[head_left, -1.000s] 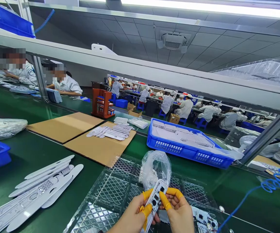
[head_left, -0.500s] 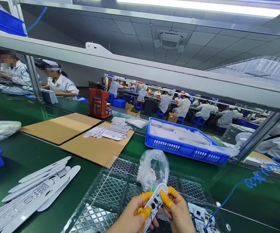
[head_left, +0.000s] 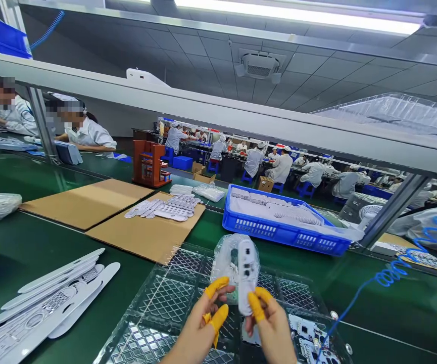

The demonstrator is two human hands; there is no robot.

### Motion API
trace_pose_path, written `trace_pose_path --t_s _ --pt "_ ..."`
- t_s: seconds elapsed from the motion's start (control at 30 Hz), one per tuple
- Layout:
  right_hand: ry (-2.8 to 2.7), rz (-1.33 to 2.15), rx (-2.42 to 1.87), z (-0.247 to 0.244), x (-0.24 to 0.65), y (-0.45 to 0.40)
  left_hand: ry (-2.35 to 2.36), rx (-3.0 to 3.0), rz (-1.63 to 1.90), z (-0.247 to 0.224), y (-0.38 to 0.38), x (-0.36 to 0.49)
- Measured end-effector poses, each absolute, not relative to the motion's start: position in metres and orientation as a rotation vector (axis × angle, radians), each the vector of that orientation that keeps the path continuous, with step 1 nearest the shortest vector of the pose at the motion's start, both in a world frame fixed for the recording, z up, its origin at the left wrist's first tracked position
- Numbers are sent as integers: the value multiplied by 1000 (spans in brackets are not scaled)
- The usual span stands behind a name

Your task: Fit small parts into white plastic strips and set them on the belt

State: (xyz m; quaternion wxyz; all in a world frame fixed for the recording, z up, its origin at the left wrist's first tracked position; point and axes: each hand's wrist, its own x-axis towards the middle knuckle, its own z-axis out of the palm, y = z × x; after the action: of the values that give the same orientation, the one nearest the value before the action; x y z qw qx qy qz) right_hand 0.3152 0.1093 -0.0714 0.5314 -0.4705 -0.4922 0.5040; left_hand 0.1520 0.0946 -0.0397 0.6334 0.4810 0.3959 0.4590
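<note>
Upright in my right hand (head_left: 269, 321) is a slim white plastic housing (head_left: 247, 275) with rounded ends and dark cutouts, pinched near its lower end. My left hand (head_left: 206, 316) is just to its left, thumb and fingers apart, holding nothing. Yellow finger cots cover several fingertips on both hands. Behind the housing lies a clear plastic bag (head_left: 224, 258) with pale parts inside. Both hands are over a clear compartmented tray (head_left: 161, 296). White circuit boards (head_left: 309, 336) lie in its right part, beside my right hand.
Long white panels (head_left: 57, 303) lie stacked at left. Cardboard sheets (head_left: 108, 232) hold smaller white pieces (head_left: 167, 208). A blue crate (head_left: 279, 232) stands behind the tray. A coiled blue hose (head_left: 388, 275) hangs at right. Co-workers (head_left: 87, 129) sit beyond a metal post (head_left: 44, 126).
My left hand has let go of the white housing and moved slightly left, its fingers spreading. The housing has turned upright in my right hand. The view has shifted slightly.
</note>
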Motion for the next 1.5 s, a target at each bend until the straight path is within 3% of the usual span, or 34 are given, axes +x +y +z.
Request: trace_pose_path --t_s 0.27,0.73,0.97,1.07,1.23,1.5 --pt "-595 854 -1180 -111 413 151 1179 1850 671 -37 88 149" --pt "-1042 740 -1443 -134 423 141 1350 2053 389 -47 80 149" --pt "-1496 317 -1522 -93 382 117 1234 1940 674 -36 70 138" --pt "-1764 313 -1439 -77 347 128 1206 1934 790 -17 69 118" --pt "-1793 300 -1532 -89 319 169 1719 1944 742 3 74 45" --pt "-1706 390 -1624 -99 330 179 2533 1728 507 -27 65 -74"
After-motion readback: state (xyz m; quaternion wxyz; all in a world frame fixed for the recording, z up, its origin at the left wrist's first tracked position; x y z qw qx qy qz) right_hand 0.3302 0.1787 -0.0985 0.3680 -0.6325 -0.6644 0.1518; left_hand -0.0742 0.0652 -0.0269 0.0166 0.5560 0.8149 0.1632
